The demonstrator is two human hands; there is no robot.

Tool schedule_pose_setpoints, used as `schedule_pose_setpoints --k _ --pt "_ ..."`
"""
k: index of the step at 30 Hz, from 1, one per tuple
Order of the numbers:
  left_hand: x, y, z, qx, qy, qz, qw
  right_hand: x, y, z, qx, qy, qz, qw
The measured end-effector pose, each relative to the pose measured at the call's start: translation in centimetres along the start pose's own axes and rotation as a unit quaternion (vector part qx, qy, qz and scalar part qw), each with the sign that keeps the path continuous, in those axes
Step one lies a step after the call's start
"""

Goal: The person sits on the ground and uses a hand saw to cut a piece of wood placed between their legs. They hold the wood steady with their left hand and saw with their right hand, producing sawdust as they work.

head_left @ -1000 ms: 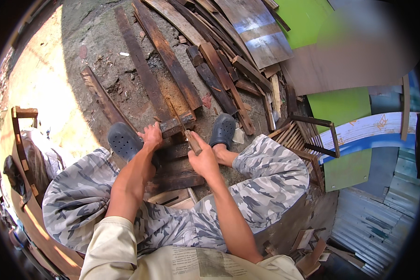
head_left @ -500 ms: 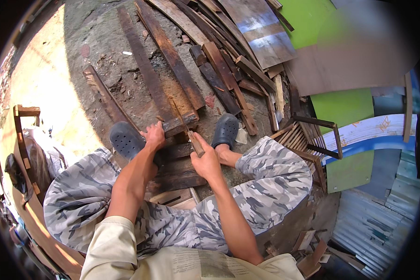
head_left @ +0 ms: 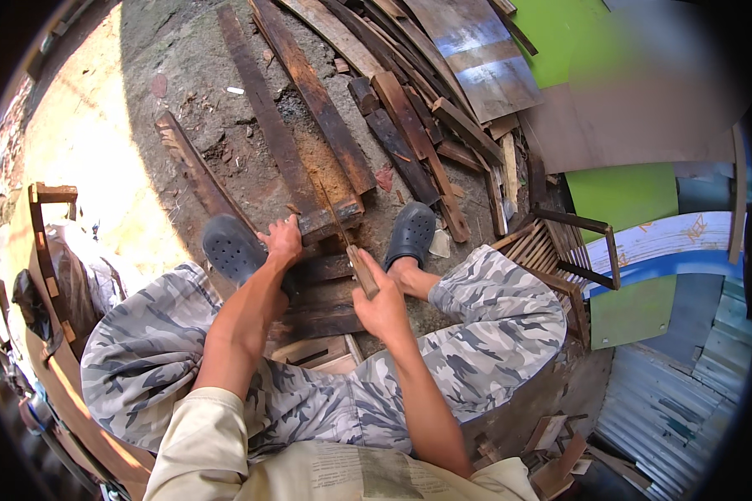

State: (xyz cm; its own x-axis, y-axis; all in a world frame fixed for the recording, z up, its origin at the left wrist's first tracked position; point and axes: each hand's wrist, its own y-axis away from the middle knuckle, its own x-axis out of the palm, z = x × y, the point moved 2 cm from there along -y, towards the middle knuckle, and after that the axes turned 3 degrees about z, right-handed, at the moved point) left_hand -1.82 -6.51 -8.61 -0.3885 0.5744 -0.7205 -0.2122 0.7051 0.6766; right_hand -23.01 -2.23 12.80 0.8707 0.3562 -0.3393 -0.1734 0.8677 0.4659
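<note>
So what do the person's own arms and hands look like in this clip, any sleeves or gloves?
Both forearms are bare from the elbow down, and the left hand and right hand wear no gloves. No watch, ring or bracelet shows. Short pale cream sleeves end at about the elbows.

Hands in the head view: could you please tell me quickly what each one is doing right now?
Left hand: pressed on the dark weathered wooden plank, holding it.
Right hand: closed around the wooden-handled thin blade.
</note>
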Motion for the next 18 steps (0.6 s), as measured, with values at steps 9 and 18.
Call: schedule_pose_setpoints --k 9,18 --pt "-0.1 -0.1 0.0 0.006 -0.001 -0.008 1.0 -0.3 0.4 1.6 0.023 0.042 0.005 0.999" --pt "0.1 1.4 -0.7 0.014 -0.02 -0.044 0.999 -3.5 9.4 5.1 0.074 0.008 0.03 0.997"
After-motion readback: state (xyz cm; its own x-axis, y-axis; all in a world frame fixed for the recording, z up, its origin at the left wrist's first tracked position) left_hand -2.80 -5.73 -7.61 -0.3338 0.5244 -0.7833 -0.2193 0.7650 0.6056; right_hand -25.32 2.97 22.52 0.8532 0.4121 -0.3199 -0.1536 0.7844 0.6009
